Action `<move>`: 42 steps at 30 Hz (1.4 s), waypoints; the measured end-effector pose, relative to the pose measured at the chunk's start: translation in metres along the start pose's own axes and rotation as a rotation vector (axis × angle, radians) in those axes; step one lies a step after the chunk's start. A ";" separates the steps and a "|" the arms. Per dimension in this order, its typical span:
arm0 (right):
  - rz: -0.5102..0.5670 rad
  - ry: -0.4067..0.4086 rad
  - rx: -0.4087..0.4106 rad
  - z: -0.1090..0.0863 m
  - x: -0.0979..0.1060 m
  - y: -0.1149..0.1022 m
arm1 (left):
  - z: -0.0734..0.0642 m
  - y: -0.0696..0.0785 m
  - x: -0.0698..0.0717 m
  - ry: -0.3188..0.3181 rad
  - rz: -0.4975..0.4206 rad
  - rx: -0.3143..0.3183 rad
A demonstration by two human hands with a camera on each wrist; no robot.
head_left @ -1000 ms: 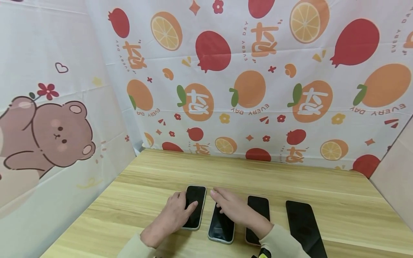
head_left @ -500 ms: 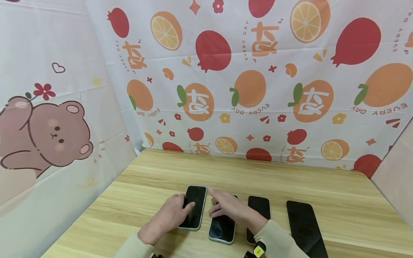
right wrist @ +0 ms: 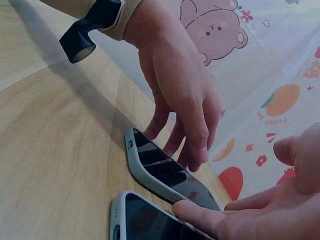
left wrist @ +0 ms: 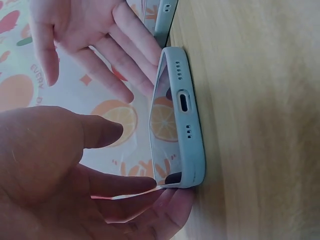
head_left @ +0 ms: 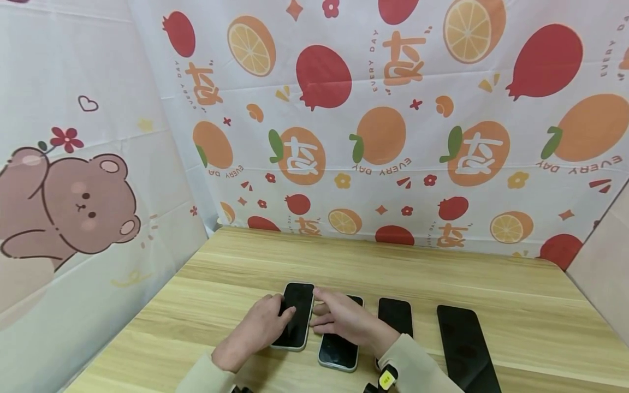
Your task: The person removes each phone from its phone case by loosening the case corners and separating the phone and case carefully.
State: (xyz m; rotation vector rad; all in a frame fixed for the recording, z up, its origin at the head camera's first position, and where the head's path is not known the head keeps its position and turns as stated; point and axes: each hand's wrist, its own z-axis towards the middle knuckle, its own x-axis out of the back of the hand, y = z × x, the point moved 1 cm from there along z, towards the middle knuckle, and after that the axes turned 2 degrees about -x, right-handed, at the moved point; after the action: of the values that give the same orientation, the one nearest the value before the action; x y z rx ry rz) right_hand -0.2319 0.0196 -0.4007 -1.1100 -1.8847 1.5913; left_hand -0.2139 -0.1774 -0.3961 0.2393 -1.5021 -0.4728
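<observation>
Leftmost in a row on the wooden table lies a smartphone (head_left: 297, 319), black screen up, in a pale case. My left hand (head_left: 257, 327) is at its left side, fingertips right at the long edge and the thumb over the screen, apart from it in the left wrist view. From the other side, my right hand (head_left: 346, 317) reaches across the second smartphone (head_left: 339, 352), its extended fingertips at the first phone's right edge. The left wrist view shows the case's charging port end (left wrist: 186, 120) facing the camera. Neither hand's fingers curl round a phone.
Under my right forearm lies a third smartphone (head_left: 395, 315), partly hidden. Farther right is a longer black smartphone (head_left: 464, 344). A fruit-print cloth (head_left: 427, 207) hangs behind the table (head_left: 236, 262), and a bear-print cloth (head_left: 167, 240) on the left.
My right hand has moved slightly left and down, its fingers spreading toward the first phone's right edge. The left hand stays at the left edge, its thumb shifted slightly left. The phones stay put.
</observation>
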 end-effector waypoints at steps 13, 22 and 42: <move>0.049 0.023 0.003 0.003 0.003 0.003 | 0.006 0.000 -0.001 0.039 -0.039 0.047; 0.082 0.041 0.012 0.002 0.004 0.006 | 0.003 -0.003 -0.001 0.091 -0.099 0.008; 0.108 0.096 0.066 -0.005 0.006 0.003 | 0.006 -0.004 0.001 0.008 -0.545 0.058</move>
State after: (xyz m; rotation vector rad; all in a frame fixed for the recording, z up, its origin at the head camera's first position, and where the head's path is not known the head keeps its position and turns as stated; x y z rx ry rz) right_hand -0.2307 0.0272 -0.4033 -1.2554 -1.7253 1.6153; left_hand -0.2199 -0.1804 -0.3962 0.7043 -1.4357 -0.8588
